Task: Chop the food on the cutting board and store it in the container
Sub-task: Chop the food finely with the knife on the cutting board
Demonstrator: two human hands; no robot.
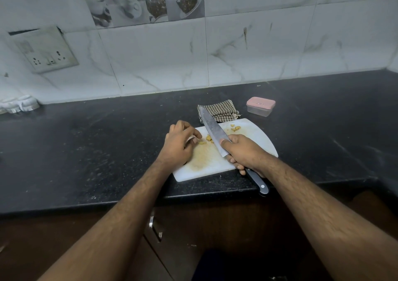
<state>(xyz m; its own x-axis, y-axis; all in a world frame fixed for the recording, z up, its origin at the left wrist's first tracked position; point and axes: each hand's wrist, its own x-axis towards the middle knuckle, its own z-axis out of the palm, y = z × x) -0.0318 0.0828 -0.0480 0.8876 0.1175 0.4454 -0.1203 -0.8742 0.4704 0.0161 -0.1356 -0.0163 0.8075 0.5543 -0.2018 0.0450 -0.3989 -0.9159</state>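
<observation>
A white cutting board [256, 138] lies on the black counter. Small yellowish food pieces [207, 138] sit near its middle, and a few cut pieces [235, 128] lie toward its far edge. My right hand [241, 151] grips a large knife [213, 130] by its black handle, thumb on the blade's side, with the tip pointing away to the left. My left hand [179, 144] rests on the board's left end, fingers curled, fingertips holding a small piece of food beside the blade. A small clear container with a pink lid [260, 106], closed, stands behind the board to the right.
A folded checkered cloth [224, 113] lies just behind the board, under the knife tip. The tiled wall carries a socket plate [44, 50] at the left. The counter's front edge [129, 203] runs above brown cabinet doors.
</observation>
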